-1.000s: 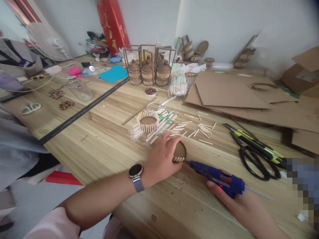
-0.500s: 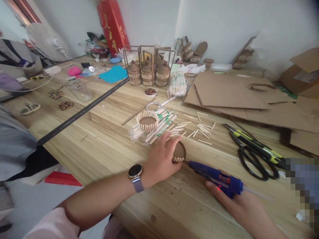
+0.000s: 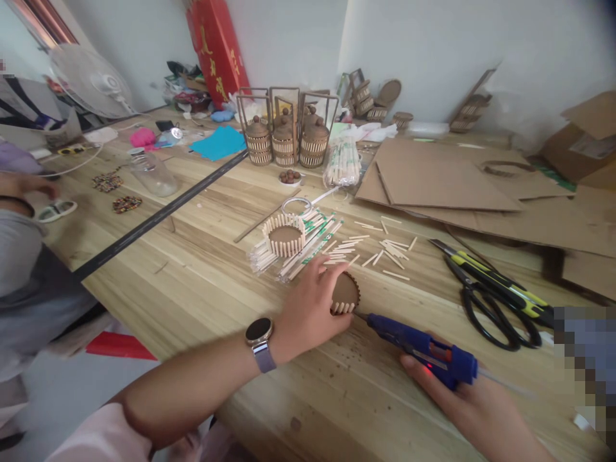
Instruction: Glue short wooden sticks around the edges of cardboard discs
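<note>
My left hand (image 3: pixel 312 308), with a watch on its wrist, grips a round brown cardboard disc (image 3: pixel 345 290) by its left side. Short sticks stand along the near edge of that disc. In my right hand (image 3: pixel 474 401) is a blue glue gun (image 3: pixel 423 350) with a red light on; its nozzle is close to the disc's near right edge. Beyond my left hand, a ring of upright sticks around a brown base (image 3: pixel 285 239) rests on plastic-wrapped sticks (image 3: pixel 315 247). Loose short sticks (image 3: pixel 392 250) lie scattered to the right of them.
Black scissors (image 3: pixel 486 308) and a yellow-black cutter (image 3: pixel 500 282) lie at the right, below cardboard sheets (image 3: pixel 447 173). Small lidded baskets (image 3: pixel 283 141) stand at the back beside a bowl of brown balls (image 3: pixel 290 178). Another person's hand (image 3: pixel 36 186) is at the far left, near a glass jar (image 3: pixel 154 173).
The glue gun in my right hand has shifted slightly right and down. The other person's arm and hand have come in at the left. My left hand has barely moved.
</note>
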`<action>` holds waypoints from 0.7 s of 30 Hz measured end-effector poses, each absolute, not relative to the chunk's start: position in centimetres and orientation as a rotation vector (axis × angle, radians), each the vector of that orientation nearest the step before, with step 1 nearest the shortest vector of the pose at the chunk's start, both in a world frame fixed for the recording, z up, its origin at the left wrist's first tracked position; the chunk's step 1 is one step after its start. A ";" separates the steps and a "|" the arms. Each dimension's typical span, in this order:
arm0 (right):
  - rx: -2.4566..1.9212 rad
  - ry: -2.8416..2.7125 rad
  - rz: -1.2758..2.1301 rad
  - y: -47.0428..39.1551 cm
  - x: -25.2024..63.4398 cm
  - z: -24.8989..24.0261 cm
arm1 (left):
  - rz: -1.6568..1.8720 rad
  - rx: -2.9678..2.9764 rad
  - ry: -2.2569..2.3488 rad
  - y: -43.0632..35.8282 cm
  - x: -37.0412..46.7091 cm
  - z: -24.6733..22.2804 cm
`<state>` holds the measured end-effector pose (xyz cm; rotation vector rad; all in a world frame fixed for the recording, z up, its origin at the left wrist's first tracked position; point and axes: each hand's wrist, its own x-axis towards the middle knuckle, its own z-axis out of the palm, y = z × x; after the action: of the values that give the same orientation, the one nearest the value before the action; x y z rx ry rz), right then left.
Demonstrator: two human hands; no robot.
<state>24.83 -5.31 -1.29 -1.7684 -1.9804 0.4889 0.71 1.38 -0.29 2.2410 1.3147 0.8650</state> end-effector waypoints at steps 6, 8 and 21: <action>-1.769 -1.995 0.469 -5.5 25.2 -1.4 | 0.931 2.177 1.290 1.5 0.6 -0.4; -1.758 -1.996 0.463 -5.5 25.0 -1.2 | 0.940 2.162 1.274 1.4 0.6 -0.3; -1.644 -1.977 0.598 -5.1 24.2 -0.1 | 1.053 2.044 1.186 1.8 0.0 0.4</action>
<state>24.16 -5.10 -0.13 -1.6443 -1.9775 0.5984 0.04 1.79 0.39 2.0444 1.1856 1.0528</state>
